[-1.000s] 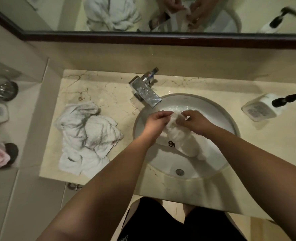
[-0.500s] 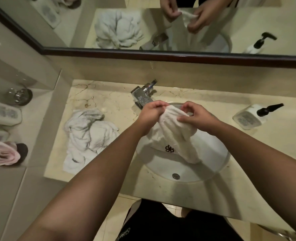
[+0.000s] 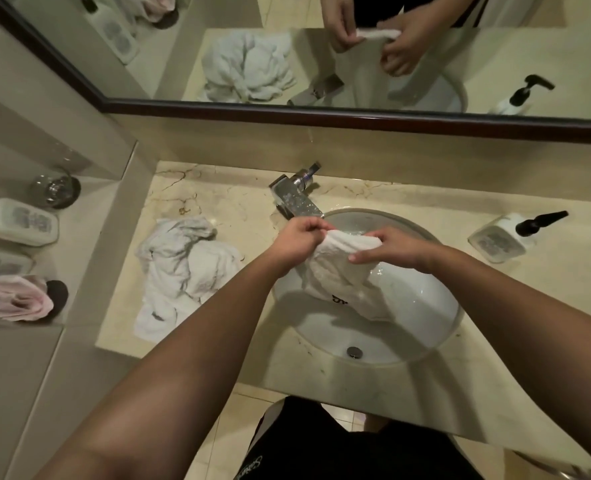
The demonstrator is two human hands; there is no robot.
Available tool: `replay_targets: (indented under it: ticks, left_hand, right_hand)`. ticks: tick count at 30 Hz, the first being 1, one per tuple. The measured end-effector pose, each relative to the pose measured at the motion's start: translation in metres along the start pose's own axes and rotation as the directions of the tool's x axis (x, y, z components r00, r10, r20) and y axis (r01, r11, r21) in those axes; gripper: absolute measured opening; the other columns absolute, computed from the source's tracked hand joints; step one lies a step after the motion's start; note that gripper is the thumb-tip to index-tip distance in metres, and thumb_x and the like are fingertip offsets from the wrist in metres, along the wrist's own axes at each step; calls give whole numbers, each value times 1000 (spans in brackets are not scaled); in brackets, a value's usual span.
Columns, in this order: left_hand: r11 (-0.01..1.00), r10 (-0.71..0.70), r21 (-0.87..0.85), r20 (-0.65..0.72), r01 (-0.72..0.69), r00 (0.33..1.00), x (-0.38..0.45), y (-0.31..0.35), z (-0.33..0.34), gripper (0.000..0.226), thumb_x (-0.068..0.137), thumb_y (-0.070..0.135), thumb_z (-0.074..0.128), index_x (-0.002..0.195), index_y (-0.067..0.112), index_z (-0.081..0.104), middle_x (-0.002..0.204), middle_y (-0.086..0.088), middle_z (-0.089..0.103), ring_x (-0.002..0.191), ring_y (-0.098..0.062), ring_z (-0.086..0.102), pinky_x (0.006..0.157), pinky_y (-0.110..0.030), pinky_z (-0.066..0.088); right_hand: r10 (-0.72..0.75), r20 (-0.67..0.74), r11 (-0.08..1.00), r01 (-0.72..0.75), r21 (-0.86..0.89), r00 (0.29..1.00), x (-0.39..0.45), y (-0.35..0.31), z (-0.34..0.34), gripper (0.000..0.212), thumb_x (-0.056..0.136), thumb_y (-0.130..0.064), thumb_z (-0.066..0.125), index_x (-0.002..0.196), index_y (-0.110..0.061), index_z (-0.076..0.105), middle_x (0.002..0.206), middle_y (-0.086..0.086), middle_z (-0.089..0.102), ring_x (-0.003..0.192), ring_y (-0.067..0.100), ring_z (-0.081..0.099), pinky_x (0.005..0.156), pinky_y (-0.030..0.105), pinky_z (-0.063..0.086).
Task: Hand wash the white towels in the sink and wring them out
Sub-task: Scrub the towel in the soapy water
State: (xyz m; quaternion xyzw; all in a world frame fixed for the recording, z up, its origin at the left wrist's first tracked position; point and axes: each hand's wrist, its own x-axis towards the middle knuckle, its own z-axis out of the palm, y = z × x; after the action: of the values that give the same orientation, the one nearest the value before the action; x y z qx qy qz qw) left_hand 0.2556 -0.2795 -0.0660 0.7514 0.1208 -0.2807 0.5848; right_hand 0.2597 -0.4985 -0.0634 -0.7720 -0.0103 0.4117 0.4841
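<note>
White towel point(image 3: 342, 271): held above the sink point(image 3: 425, 306), top edge gripped by left hand point(image 3: 296, 239) and right hand point(image 3: 393, 247), fingers curled. Second crumpled towel heap point(image 3: 186, 271): on counter point(image 3: 238, 216), left of sink.

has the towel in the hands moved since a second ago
Yes. The towel has come up out of the sink, its top edge now level with the tap.

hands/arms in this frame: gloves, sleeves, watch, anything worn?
Nothing worn on either. The left hand and right hand are bare, with no gloves, and no rings or watch show. Both forearms are uncovered up to the frame edge, with no sleeves in view. Fingernails are short and unpainted.
</note>
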Motion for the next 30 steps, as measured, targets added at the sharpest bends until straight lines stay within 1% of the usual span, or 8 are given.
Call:
replay_targets:
  ticks: [4, 6, 11, 15, 18, 21, 25, 30]
  left_hand:
    - [1000, -13, -21, -19, 12, 1000, -2, -10, -10, 27, 101, -2, 49, 92, 15, 68, 85, -5, 66, 71, -14, 60, 61, -20, 50]
    - [1000, -17, 9, 12, 17, 1000, -2, -19, -18, 16, 101, 7, 54, 98, 13, 69, 89, -5, 66, 76, -16, 58, 66, -23, 48]
    - [996, -61, 79, 156, 49, 986, -6, -44, -27, 26, 89, 23, 76, 105, 2, 73, 91, -6, 72, 79, -15, 67, 74, -27, 51]
    - [968, -98, 242, 142, 62, 985, -7, -70, -37, 25, 84, 21, 81, 106, 13, 72, 88, 4, 72, 72, -2, 65, 68, -17, 50]
    - [946, -90, 317, 82, 59, 993, -4, -94, -45, 28, 92, 28, 73, 113, 11, 71, 102, -5, 73, 84, -11, 64, 73, -25, 48]
    - [968, -64, 242, -32, 69, 997, 0, -99, -50, 25, 98, 29, 64, 110, 7, 69, 103, -6, 72, 88, -15, 63, 74, -25, 45]
    - [995, -71, 62, -133, 80, 989, 1, -93, -53, 26, 102, 22, 57, 76, 20, 59, 69, 8, 57, 60, 0, 50, 62, -19, 39]
    - [994, -66, -96, -182, 49, 981, 1, -94, -53, 33, 102, 17, 54, 69, 17, 49, 59, 7, 43, 54, -5, 38, 55, -22, 33]
  right_hand:
    - [-33, -44, 998, 35, 44, 998, 5, -3, 1, 31, 90, -31, 73, 83, -3, 60, 76, 2, 55, 70, 11, 51, 65, 25, 37]
    - [-53, -86, 994, 61, 86, 995, 8, -13, 4, 29, 93, -24, 70, 88, 1, 57, 78, 8, 55, 73, 18, 50, 64, 32, 35]
    - [-134, -199, 978, 162, 131, 971, 30, -47, 17, 29, 89, -11, 72, 74, -17, 47, 72, 8, 53, 65, 18, 50, 54, 28, 36]
    - [-147, -309, 970, 198, 140, 940, 46, -64, 18, 29, 90, -12, 72, 77, -19, 47, 77, 5, 58, 64, 15, 55, 55, 26, 45]
    - [-103, -374, 975, 168, 146, 922, 64, -63, 12, 19, 92, -17, 70, 91, -16, 51, 85, 5, 60, 70, 13, 56, 61, 24, 48]
    - [20, -475, 991, 47, 129, 880, 90, -58, 5, 31, 93, -26, 67, 118, -15, 52, 109, 9, 58, 89, 19, 57, 77, 30, 48]
    - [106, -436, 989, -50, 139, 894, 119, -64, -6, 47, 96, -20, 64, 140, -15, 50, 127, 11, 54, 105, 25, 58, 86, 32, 49]
    - [102, -325, 993, -75, 95, 940, 140, -79, -1, 52, 96, -5, 57, 146, -18, 47, 117, 9, 57, 85, 17, 59, 77, 29, 54]
